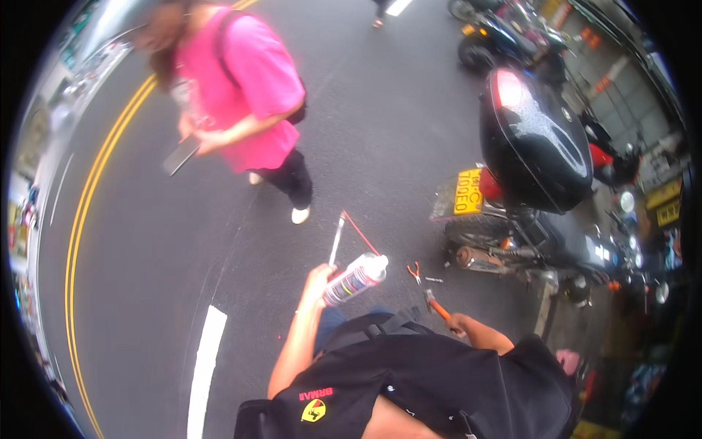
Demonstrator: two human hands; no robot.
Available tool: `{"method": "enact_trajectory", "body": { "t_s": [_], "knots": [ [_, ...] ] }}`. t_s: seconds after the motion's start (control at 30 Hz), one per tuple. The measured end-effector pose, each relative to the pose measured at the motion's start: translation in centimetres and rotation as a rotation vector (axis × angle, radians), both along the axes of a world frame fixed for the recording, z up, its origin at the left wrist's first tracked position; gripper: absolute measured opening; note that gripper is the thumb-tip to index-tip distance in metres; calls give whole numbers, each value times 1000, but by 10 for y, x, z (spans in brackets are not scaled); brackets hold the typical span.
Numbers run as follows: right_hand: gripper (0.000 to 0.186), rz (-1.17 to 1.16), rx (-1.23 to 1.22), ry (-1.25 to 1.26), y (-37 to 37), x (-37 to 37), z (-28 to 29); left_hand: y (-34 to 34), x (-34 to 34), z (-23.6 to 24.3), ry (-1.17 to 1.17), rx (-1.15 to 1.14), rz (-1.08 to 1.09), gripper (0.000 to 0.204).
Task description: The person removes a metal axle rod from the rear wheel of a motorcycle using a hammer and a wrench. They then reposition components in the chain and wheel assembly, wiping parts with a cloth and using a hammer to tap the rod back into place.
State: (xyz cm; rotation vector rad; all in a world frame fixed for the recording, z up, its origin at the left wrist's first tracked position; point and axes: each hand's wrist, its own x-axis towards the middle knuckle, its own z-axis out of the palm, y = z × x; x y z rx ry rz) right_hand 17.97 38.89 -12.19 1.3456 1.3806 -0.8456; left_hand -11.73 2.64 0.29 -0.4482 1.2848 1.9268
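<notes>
My left hand (319,284) is closed at the base of a white and red spray can (356,279), which is tilted with its nozzle end up and to the right. A thin red straw (360,230) slants away from the nozzle end. Beside it, a slim silvery rod (336,240) reaches up from near my left fingers; whether I hold it, I cannot tell. My right hand (458,324) wraps round the orange handle of a hammer (438,308), its head pointing away from me. Just beyond the head are red-handled pliers (414,272) and a small thin metal piece (434,279) on the asphalt.
A black motorcycle (563,241) with a large top box (537,143) and yellow plate stands close at the right. More motorbikes (512,40) are parked farther back. A person in a pink shirt (252,80), holding a phone (181,155), is on the road ahead left.
</notes>
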Motion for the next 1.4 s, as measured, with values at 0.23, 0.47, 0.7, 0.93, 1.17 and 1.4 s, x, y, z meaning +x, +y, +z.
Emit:
{"method": "enact_trajectory", "body": {
  "t_s": [0.23,0.47,0.7,0.93,1.17,1.4],
  "knots": [
    [23,-366,-91,69,-44,-86,23,54,-192,28,7,36,-176,23],
    [8,-463,-237,-57,-38,-193,22,184,-344,-12,-177,31,-320,23],
    [10,-416,-305,-32,-2,-256,35,306,-464,5,-168,-119,-528,20],
    [7,-1215,-69,97,-11,-367,-8,452,-570,8,-125,0,-831,25],
    [18,-1487,184,209,-2,-471,-4,562,-602,7,-53,-136,-1219,27],
    [26,-1563,126,138,-37,-567,-12,687,-602,-39,58,-383,-1583,22]
  ]
}}
